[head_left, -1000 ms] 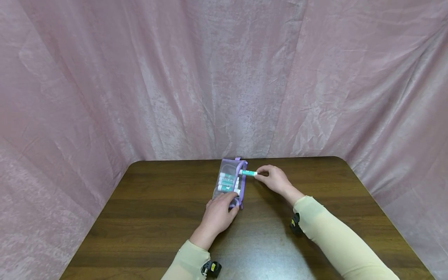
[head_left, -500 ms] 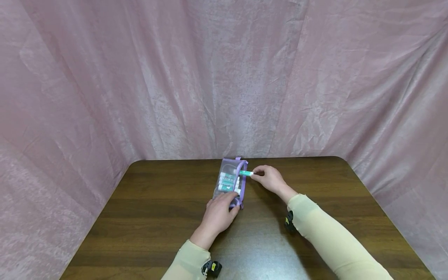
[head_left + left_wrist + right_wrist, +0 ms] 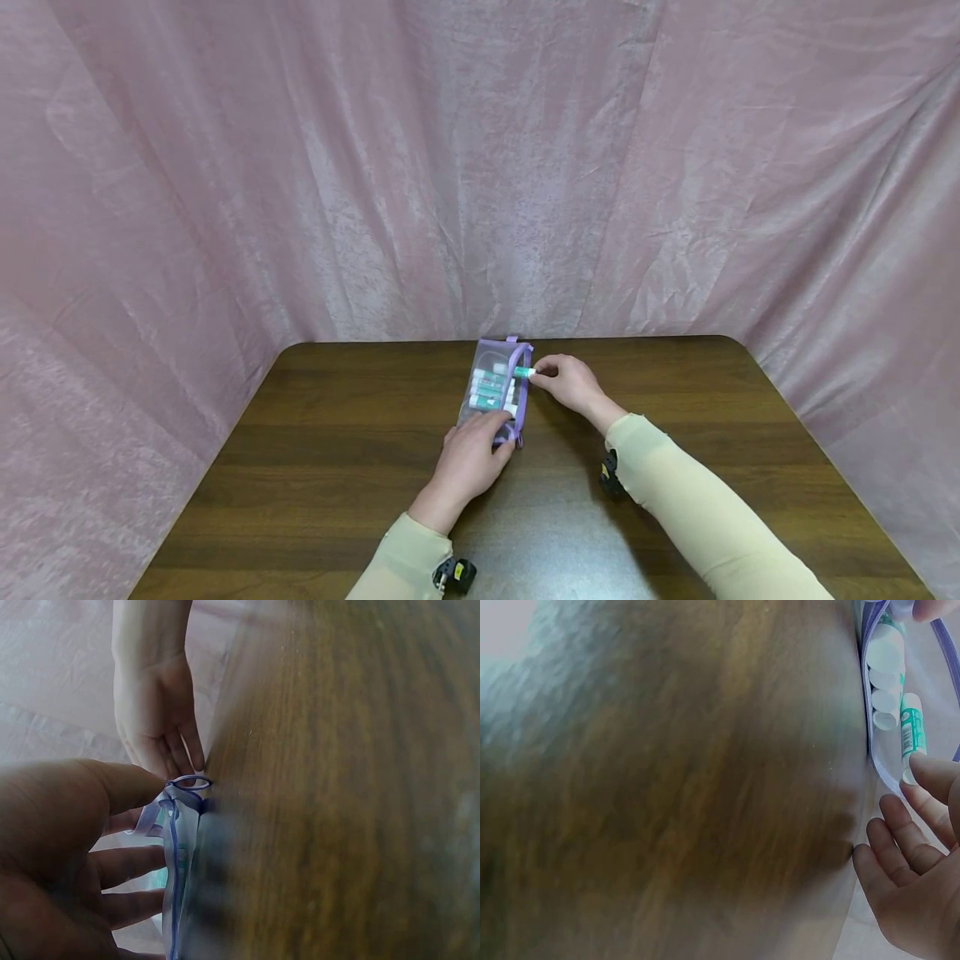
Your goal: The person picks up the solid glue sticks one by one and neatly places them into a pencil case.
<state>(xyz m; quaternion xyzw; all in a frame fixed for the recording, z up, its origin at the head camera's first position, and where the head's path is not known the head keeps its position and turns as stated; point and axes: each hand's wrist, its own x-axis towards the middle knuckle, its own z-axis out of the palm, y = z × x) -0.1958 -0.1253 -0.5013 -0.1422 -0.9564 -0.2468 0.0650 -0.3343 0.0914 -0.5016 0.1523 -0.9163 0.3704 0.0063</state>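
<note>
A mesh zip pouch (image 3: 489, 353) with purple trim lies near the table's far edge, its mouth facing right. Several white-and-green glue sticks (image 3: 487, 390) sit inside it in a row, their white ends (image 3: 885, 679) toward the mouth. My left hand (image 3: 468, 454) holds the pouch's near end, thumb beside the zipper and fingers along the mesh. Between thumb and index finger, my right hand (image 3: 570, 383) pinches one glue stick (image 3: 913, 731) by its white end. Most of that stick is within the pouch mouth; its remaining fingers are spread below in the right wrist view.
The brown wooden table (image 3: 315, 467) has its far edge just behind the pouch. Pink velvety curtains (image 3: 450, 167) hang behind and at both sides. Black wrist cameras (image 3: 454, 575) are strapped to both sleeves.
My right hand has moved left, sliding the pinched glue stick further into the pouch. My left hand stays on the near end of the pouch.
</note>
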